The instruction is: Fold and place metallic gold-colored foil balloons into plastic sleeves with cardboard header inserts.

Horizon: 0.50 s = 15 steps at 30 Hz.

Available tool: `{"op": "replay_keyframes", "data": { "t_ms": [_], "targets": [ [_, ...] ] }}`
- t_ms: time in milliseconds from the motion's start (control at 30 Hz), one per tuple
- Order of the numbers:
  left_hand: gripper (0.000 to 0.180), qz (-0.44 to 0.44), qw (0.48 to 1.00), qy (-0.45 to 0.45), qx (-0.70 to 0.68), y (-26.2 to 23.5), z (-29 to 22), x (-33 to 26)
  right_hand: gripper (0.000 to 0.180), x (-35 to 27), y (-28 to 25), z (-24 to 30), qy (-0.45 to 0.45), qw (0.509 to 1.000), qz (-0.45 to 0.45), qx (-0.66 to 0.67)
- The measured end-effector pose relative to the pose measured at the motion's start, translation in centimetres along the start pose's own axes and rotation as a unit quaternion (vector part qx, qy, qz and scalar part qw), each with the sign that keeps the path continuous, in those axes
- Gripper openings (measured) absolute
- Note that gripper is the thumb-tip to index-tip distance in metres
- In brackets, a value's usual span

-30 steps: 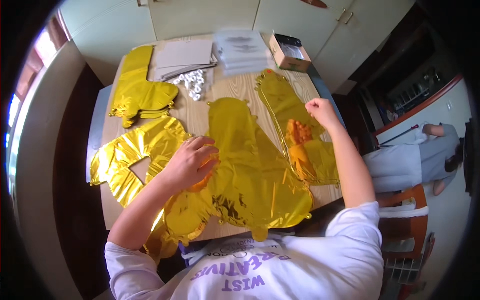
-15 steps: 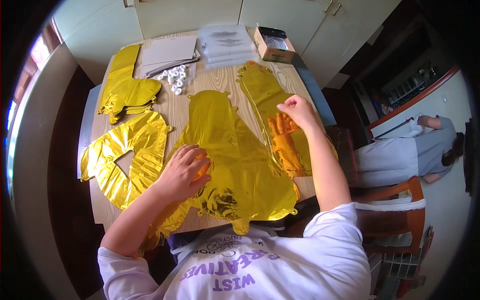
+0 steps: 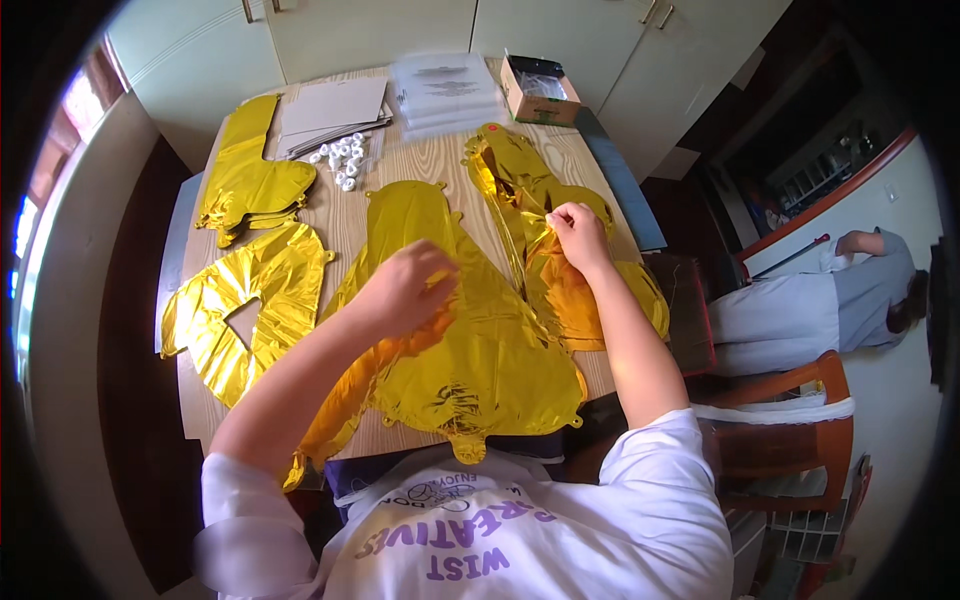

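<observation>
My right hand (image 3: 580,238) is closed in a pinch on the edge of a flat gold foil balloon (image 3: 535,178) at the right of the table. That balloon is creased and partly pulled up beside the fingers. My left hand (image 3: 408,288), smeared by motion, hovers over the wide gold foil balloon (image 3: 485,325) in the middle; its fingers look curled, but whether they hold anything is hidden. Another gold foil balloon (image 3: 335,420) lies under my left forearm and hangs past the table's near edge.
A ring-like gold foil balloon (image 3: 285,275) and a stack of gold foil shapes (image 3: 245,175) lie at the left. Behind are grey cards (image 3: 335,105), small white rolls (image 3: 345,160), clear plastic bags (image 3: 447,90) and an open cardboard box (image 3: 540,95). A person (image 3: 865,285) stands beyond a wooden chair (image 3: 800,430).
My left hand has moved up and to the right across the middle balloon. My right hand has drawn slightly left and down, and the right balloon has gone from flat to creased and lifted.
</observation>
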<state>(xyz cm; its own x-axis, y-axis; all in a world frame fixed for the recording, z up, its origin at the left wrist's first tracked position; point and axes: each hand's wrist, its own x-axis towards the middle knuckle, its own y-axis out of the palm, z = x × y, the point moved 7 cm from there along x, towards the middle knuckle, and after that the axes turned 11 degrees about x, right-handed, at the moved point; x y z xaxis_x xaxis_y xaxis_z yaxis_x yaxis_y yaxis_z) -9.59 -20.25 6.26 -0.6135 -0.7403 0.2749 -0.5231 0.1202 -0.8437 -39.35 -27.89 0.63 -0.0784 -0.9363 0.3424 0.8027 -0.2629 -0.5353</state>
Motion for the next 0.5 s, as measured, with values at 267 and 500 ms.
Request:
{"op": "replay_keyframes", "data": {
  "t_ms": [267,500],
  "targets": [
    [0.027,0.007,0.975,0.032,0.22,7.4,0.5,15.1,0.017,0.4,-0.9,-0.4,0.006,0.987,0.036,0.155],
    [0.062,0.045,0.962,-0.086,0.256,8.8,4.9,16.6,0.017,2.1,-5.8,-2.9,0.058,0.935,-0.035,0.348]
  ]
}}
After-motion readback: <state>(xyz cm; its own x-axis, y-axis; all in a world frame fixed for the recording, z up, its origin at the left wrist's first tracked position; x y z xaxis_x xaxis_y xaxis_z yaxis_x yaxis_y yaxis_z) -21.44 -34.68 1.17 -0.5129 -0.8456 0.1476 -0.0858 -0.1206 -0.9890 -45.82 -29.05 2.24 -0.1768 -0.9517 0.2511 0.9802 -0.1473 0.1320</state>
